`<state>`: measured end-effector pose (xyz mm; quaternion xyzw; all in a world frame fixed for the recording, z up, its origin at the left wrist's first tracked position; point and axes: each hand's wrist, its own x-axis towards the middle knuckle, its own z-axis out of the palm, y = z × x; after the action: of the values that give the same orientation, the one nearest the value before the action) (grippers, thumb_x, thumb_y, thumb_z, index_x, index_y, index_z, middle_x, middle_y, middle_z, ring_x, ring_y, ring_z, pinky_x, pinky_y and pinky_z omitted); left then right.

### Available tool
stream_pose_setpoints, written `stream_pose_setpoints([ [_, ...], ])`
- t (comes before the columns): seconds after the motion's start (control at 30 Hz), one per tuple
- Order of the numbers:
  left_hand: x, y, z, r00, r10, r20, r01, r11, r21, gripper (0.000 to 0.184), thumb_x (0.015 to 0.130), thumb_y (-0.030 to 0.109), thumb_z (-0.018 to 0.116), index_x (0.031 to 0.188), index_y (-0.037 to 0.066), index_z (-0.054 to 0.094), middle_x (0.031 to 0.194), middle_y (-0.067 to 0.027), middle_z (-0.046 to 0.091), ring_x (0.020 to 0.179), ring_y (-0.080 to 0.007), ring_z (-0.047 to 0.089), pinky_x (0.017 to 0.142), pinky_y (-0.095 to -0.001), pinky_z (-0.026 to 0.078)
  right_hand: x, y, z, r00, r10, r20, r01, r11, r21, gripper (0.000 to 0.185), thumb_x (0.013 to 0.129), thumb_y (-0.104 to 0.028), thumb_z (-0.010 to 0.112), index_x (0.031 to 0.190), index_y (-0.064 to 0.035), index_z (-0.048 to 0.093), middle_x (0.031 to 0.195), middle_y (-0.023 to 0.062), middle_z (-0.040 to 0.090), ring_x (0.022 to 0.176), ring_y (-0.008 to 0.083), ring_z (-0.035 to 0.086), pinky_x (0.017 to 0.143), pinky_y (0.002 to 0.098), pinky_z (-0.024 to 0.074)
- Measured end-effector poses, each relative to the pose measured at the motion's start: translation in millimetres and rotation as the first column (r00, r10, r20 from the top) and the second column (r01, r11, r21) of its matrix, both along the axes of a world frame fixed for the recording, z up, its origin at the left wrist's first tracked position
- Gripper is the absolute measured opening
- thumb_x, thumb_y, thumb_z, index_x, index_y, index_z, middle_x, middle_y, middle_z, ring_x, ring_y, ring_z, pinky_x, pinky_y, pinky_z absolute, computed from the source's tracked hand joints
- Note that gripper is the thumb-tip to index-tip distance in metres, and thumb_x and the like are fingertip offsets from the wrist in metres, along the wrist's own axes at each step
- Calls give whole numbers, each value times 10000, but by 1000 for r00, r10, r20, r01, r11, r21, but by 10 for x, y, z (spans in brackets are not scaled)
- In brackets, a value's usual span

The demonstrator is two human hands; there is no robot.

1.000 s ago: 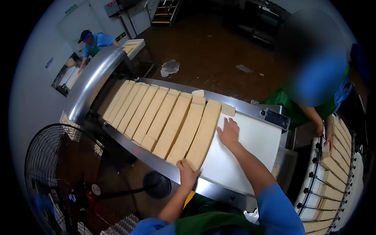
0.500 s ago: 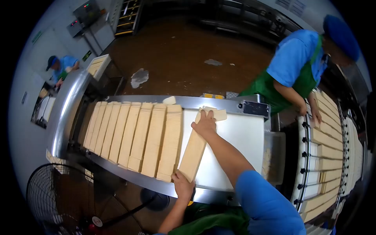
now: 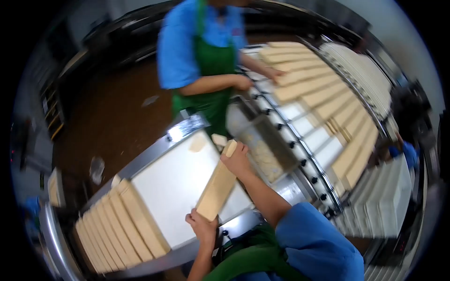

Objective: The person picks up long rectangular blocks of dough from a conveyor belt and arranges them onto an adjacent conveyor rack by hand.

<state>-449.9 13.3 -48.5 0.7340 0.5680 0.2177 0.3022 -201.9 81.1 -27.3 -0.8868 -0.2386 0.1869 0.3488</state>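
Note:
A long, pale stack of thin dough sheets [image 3: 216, 192] lies slantwise between my two hands, over the right end of the white belt [image 3: 171, 175]. My left hand [image 3: 205, 228] grips its near end, thumb on one side. At the far end, my right hand [image 3: 237, 162] has its fingers curled around the stack. Just past that end are small loose dough pieces [image 3: 219, 140], one seeming to tip off the belt's edge. More long dough stacks [image 3: 115, 225] lie side by side on the left part of the belt.
A bin with dough scraps [image 3: 265, 152] stands right of the belt end. Beyond it, a second conveyor [image 3: 307, 152] carries rows of similar dough stacks. A co-worker in a green apron [image 3: 213, 58] reaches over it. Stacked white trays [image 3: 375, 201] stand at the right.
My view has swung right toward the second conveyor. Both hands have carried the dough stack away from the other stacks to the belt's right end.

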Motion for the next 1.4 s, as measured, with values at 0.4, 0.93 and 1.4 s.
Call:
stream_pose_setpoints([
  [0.4,2050,-812,944,710,-633,308,617,770,161,796,628,49,768,1321,31,376,1303,-223,353,1211,-390,377,1024,-416,335,2210,-2720,772,817,-559,142,566,824,-11,677,815,-512,523,1248,-2,420,1236,253,479,1071,445,523,936,503,405],
  [0.93,3127,-1197,869,502,-838,214,848,526,67,705,743,149,758,1332,36,386,1341,-185,369,1206,-327,450,959,-354,433,3922,-3363,249,938,-283,202,347,797,-495,587,885,-382,329,1268,37,477,1366,238,436,1296,380,357,1063,498,211],
  [1.4,3776,-1390,525,462,-781,419,864,503,-14,535,874,-2,502,1382,100,364,1471,-218,220,1180,-348,495,920,-337,441,2922,-3268,285,834,-81,545,158,983,-96,620,856,-390,554,1323,-3,426,1401,209,365,1276,379,334,1020,556,223],
])
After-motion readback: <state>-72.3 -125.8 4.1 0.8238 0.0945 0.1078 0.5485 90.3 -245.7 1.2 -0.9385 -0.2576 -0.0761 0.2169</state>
